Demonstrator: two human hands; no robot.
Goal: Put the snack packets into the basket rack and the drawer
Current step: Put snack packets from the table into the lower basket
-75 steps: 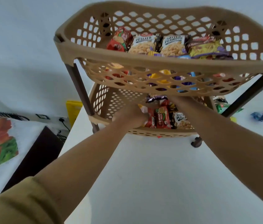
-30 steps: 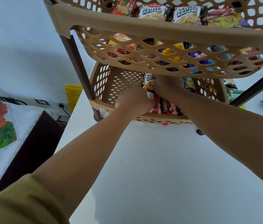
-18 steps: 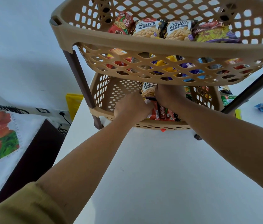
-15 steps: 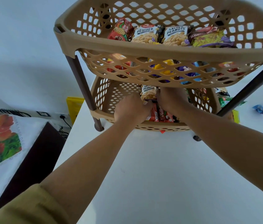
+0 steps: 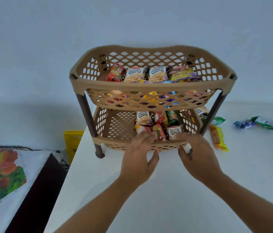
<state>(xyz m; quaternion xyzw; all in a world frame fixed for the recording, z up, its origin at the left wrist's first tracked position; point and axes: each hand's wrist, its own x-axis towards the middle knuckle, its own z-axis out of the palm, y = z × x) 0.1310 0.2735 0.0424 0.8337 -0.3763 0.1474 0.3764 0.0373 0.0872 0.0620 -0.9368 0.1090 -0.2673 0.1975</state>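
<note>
Head view: snack pkts (image 5: 159, 125) stand bunched at the right-front of the btm basket (image 5: 109, 138) of the basket rack (image 5: 88, 118), upright in rows, prob. so more fit. The top basket (image 5: 151, 85) holds another packed row. L hand (image 5: 137, 158) & R hand (image 5: 198, 158) hover just in front of the btm rim, fingers spread wide, holding nothing, so free to fetch the next pkt. Loose pkts (image 5: 218, 138) lie on the white surface (image 5: 149, 199) right of the rack, within reach. No drawer in view. Plain pale wall (image 5: 132, 22) behind; fruit-print cloth (image 5: 1, 174) & a yellow item (image 5: 72, 140) at lower left.
</note>
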